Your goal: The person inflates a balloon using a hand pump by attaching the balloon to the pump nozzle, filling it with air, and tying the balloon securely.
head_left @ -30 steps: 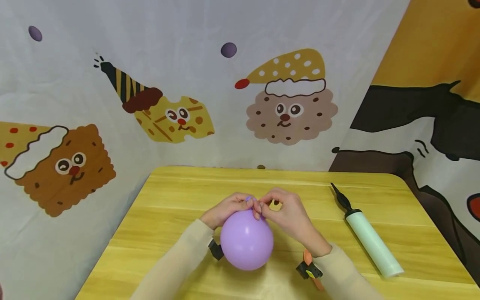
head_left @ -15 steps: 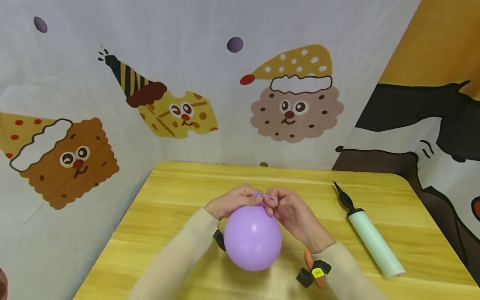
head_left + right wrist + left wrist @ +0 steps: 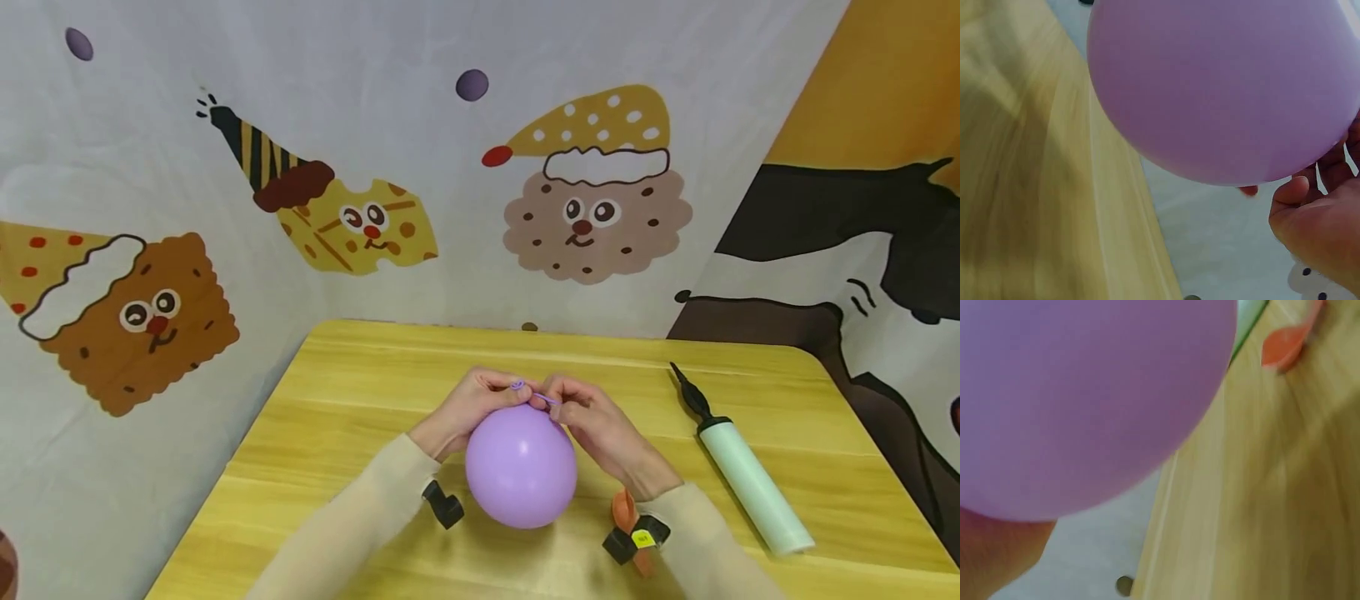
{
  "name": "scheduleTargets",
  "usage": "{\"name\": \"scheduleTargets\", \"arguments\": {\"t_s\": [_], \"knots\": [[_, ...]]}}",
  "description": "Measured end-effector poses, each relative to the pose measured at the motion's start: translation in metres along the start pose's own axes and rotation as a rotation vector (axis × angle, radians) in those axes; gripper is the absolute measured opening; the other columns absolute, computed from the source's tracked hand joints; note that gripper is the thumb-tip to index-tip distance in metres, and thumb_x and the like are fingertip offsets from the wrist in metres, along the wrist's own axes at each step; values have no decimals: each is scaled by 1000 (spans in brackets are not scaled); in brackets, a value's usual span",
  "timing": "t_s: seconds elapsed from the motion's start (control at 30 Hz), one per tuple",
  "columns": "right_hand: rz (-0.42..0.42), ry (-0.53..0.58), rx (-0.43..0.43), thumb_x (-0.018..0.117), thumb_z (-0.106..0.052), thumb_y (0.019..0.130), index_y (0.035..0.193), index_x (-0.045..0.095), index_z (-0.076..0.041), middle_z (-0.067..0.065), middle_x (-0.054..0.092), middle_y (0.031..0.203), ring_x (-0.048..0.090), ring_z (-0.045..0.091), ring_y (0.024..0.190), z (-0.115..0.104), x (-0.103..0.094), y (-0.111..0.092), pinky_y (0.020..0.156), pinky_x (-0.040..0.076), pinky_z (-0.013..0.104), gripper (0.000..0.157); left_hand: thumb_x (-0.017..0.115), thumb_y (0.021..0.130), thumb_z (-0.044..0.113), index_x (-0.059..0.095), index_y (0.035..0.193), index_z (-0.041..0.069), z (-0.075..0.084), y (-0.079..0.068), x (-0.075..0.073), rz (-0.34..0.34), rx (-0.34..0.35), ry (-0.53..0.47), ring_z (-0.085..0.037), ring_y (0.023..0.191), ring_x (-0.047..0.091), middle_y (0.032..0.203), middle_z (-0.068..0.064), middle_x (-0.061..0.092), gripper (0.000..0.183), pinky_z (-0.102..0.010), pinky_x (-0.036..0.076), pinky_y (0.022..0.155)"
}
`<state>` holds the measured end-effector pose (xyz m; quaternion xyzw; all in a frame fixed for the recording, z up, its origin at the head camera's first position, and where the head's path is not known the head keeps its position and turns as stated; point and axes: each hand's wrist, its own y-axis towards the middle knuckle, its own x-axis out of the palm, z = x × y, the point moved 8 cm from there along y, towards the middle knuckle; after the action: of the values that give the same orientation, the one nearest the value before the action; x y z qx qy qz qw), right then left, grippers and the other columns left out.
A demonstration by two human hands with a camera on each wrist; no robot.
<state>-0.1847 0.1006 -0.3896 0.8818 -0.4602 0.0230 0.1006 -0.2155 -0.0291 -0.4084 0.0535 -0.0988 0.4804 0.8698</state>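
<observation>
An inflated purple balloon [image 3: 521, 467] hangs below both hands in the head view, its neck upward. My left hand [image 3: 468, 408] pinches the neck, and a small purple loop [image 3: 517, 385] shows at the thumb. Between the two hands runs a thin stretched purple strip [image 3: 546, 398]; my right hand [image 3: 600, 429] pinches its far end. The balloon fills much of the left wrist view, hiding the left fingers. In the right wrist view the right thumb [image 3: 1291, 190] and curled fingers are at the balloon's lower edge.
A pale green hand pump [image 3: 753, 487] with a black nozzle lies at the right of the wooden table [image 3: 360, 358]. An orange uninflated balloon [image 3: 1282, 347] lies near the right wrist. Behind the table hangs a printed cloth [image 3: 465, 250].
Both hands and the balloon have shifted slightly right. The purple neck strip, barely visible a second ago, is now drawn out between the hands.
</observation>
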Motion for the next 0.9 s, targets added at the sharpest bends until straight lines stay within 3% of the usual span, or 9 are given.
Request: {"name": "scheduleTargets", "arguments": {"t_s": [0.13, 0.27, 0.4, 0.57, 0.73, 0.9], "knots": [[13, -106, -44, 57, -3, 95, 86, 51, -8, 2, 58, 105, 53, 26, 120, -2, -2, -1, 97, 44, 42, 12, 71, 98, 8, 81, 108, 5, -8, -2, -1, 97, -49, -68, -19, 108, 71, 93, -2, 79, 15, -29, 58, 88], [124, -145, -91, 58, 1, 94, 83, 49, -7, 1, 59, 100, 57, 20, 109, -5, -7, 1, 89, 51, 34, 16, 73, 97, 10, 83, 99, 14, -10, 4, -3, 161, -69, -80, -22, 112, 69, 100, -5, 79, 12, -34, 57, 93], [302, -211, -104, 61, 2, 93, 80, 51, -4, 4, 65, 98, 61, 20, 104, -7, -15, 2, 87, 55, 31, 17, 75, 95, 9, 81, 106, 5, -9, 9, -6, 208, -58, -62, -25, 111, 71, 108, -11, 78, 13, -37, 58, 92], [491, -375, -91, 69, 1, 90, 78, 56, -4, 6, 69, 95, 67, 19, 104, -13, -23, 4, 87, 56, 28, 18, 75, 95, 9, 82, 104, 6, -11, 10, -8, 259, -25, -103, -22, 107, 72, 108, -12, 77, 12, -34, 59, 90], [601, -486, -102, 74, 0, 84, 75, 60, -5, 9, 71, 98, 70, 22, 105, -24, -28, 9, 89, 55, 25, 18, 76, 94, 12, 80, 108, 2, -11, 11, -10, 318, 13, -166, -19, 110, 70, 101, -7, 79, 17, -33, 58, 91], [670, -632, -138, 76, -3, 81, 71, 58, -8, 9, 72, 100, 70, 28, 105, -25, -34, 10, 76, 53, 31, 21, 73, 97, 11, 74, 115, -7, -19, 9, -13, 334, -5, -224, -19, 106, 72, 90, -4, 78, 25, -34, 58, 94]]}}
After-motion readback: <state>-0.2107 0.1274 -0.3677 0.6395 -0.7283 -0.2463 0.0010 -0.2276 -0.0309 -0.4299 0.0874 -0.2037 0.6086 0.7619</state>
